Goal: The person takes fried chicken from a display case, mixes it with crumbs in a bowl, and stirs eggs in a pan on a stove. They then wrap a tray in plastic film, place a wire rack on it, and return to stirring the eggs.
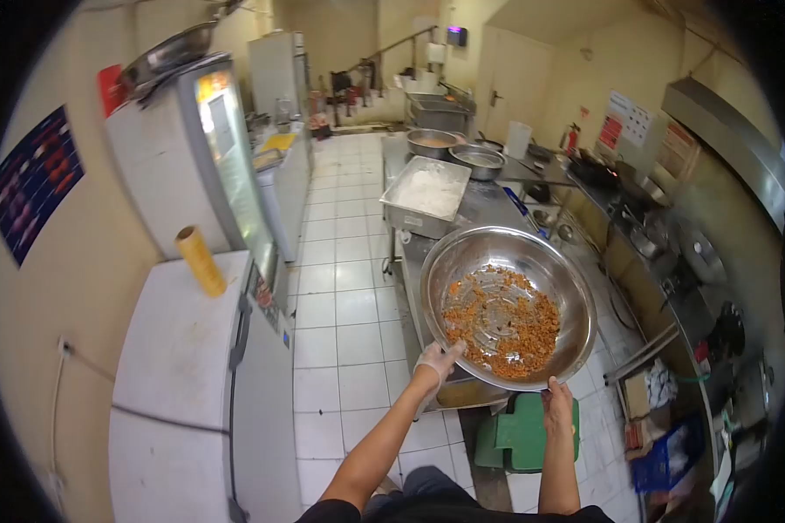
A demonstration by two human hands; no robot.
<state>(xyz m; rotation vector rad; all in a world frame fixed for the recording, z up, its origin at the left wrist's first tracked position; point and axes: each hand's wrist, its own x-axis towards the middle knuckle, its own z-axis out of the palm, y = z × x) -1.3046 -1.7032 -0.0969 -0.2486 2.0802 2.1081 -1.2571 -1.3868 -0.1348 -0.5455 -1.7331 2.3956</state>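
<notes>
Both hands hold a wide steel mixing bowl (576,305) by its near rim. My left hand (439,361), in a clear plastic glove, grips the rim at the near left. Bare by the look of it, my right hand (558,406) grips the rim at the near right, with the fingers partly hidden beneath. Orange-brown crumbly bits (532,327) are spread over the bowl's bottom. Beyond the bowl, a metal pan of white flour-like powder (426,189) stands on the steel table (488,213). Whether the bowl touches the table cannot be seen.
Two more metal bowls sit behind the pan, one nearer bowl (478,160) holding liquid. A green bin (528,431) stands below my hands. On the left are a white chest freezer (174,349) with a yellow wrap roll (201,261) and a glass-door fridge (227,148). A stove (593,170) lines the right.
</notes>
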